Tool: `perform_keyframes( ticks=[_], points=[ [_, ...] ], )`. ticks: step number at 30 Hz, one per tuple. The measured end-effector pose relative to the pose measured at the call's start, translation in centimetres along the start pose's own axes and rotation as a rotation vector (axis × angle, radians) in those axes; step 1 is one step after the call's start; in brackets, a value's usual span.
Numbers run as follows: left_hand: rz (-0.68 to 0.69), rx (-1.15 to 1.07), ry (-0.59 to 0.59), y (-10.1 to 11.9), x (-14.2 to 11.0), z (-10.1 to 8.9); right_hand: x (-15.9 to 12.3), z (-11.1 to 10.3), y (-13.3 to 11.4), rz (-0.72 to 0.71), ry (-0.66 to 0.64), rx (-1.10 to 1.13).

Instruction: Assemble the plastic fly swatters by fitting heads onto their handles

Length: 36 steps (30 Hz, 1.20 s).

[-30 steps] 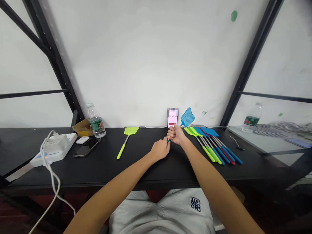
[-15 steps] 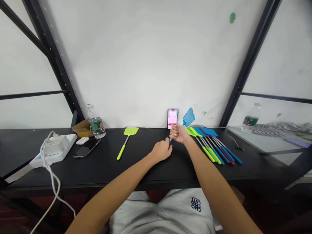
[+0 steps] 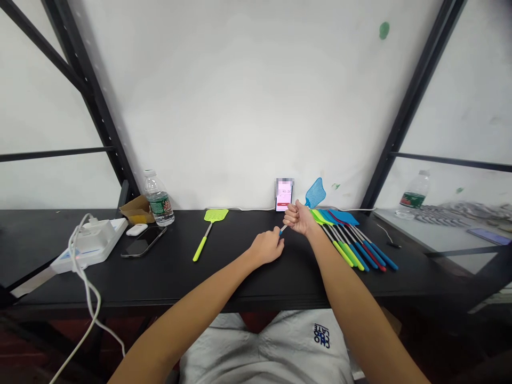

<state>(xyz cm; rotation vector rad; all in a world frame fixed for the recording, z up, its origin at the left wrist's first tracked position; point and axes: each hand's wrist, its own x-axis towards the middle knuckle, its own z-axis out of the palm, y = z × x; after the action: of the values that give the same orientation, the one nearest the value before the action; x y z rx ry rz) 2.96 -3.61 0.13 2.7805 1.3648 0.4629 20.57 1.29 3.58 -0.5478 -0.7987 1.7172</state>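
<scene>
A blue fly swatter [image 3: 316,193] is held in both hands above the black table, its meshed head tilted up to the right. My left hand [image 3: 267,247] is wrapped round the blue handle, most of which the fingers hide. Higher and to the right, my right hand [image 3: 299,217] is closed round the swatter nearer its head; a short piece of metal shaft shows between the hands. Right of my hands lies a row of several green, blue and red fly swatters [image 3: 352,242]. A single green fly swatter [image 3: 216,215] lies apart on the left.
A lit phone [image 3: 284,194] leans on the wall behind my hands. On the left are a water bottle [image 3: 160,200], a dark phone [image 3: 144,242], a white case [image 3: 136,230], a cardboard box [image 3: 137,210] and a power strip [image 3: 90,248] with cables. A short cable [image 3: 390,237] lies at right.
My right hand has slid up and to the right, away from my left hand, and more shaft shows between them. The swatter's head has shifted slightly right. My left hand has barely moved.
</scene>
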Motion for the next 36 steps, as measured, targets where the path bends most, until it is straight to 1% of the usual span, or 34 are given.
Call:
perform_keyframes(
  ticks=[13,17,27,36],
  points=[
    [0.039,0.003,-0.001,-0.3,0.0,-0.1,-0.3,-0.3,-0.9,-0.059,0.055,0.026],
    [0.05,0.018,0.007,-0.4,0.0,0.0,-0.4,-0.5,-1.1,-0.069,0.056,0.01],
    [0.044,0.035,-0.016,-0.3,-0.1,-0.3,-0.3,-1.3,-1.3,-0.102,0.065,-0.024],
    [0.077,0.063,-0.017,-0.4,-0.2,-0.2,-0.5,-1.2,-1.5,-0.071,0.084,-0.011]
  ],
)
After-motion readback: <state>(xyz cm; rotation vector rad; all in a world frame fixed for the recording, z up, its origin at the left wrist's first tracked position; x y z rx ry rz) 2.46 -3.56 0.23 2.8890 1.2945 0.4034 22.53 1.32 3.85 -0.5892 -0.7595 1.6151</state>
